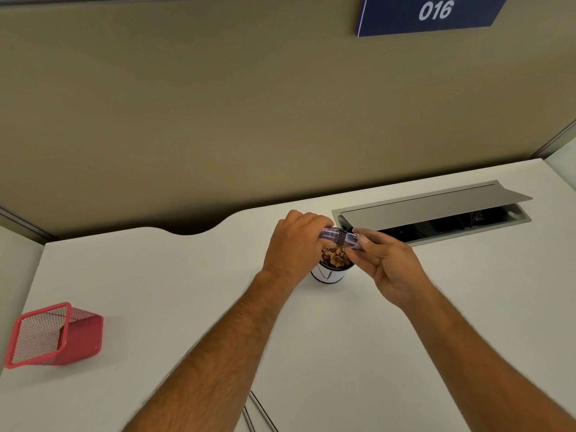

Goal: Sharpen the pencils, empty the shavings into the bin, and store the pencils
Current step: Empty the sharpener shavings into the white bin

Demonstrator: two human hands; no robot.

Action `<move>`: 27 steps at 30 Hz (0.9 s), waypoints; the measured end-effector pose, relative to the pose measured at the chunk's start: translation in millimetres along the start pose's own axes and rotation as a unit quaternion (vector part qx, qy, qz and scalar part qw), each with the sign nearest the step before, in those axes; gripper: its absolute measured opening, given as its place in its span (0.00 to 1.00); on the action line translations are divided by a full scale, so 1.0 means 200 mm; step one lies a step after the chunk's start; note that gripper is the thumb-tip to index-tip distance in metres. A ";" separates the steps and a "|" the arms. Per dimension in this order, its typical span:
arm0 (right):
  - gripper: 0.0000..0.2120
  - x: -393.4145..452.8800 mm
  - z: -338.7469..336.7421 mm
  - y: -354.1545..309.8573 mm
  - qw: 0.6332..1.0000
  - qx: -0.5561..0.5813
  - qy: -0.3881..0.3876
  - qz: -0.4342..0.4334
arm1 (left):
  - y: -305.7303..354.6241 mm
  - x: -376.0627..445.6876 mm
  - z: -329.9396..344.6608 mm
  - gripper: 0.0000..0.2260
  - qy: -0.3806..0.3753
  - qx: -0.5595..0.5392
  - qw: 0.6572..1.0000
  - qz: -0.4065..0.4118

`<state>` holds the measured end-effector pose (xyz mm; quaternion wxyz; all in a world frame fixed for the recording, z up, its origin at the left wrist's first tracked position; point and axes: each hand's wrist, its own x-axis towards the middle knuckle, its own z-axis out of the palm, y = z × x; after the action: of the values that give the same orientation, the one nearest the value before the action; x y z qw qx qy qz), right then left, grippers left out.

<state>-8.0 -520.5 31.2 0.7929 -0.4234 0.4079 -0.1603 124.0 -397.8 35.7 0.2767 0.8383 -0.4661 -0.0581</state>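
Right at center frame, we've got the purple sharpener (341,237) pinched between both hands over the little white bin (328,275), our left hand (296,244) gripping one end and our right hand (389,263) the other, so we reckon we're mid-emptying. That bin's already heaped with curly brown shavings (335,258). Sharpening looks mostly done, but the red mesh holder (53,335) at lower left looks empty, and no pencils show anywhere.
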 end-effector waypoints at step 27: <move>0.14 -0.03 0.00 0.06 0.916 -0.297 0.056 -0.263 | -0.03 -0.08 -0.01 0.15 0.048 -0.049 0.998 -0.017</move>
<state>-13.9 -509.4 24.6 0.5357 -0.7219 0.3541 -0.2578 119.9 -381.5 31.2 0.3379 0.8335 -0.4348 -0.0453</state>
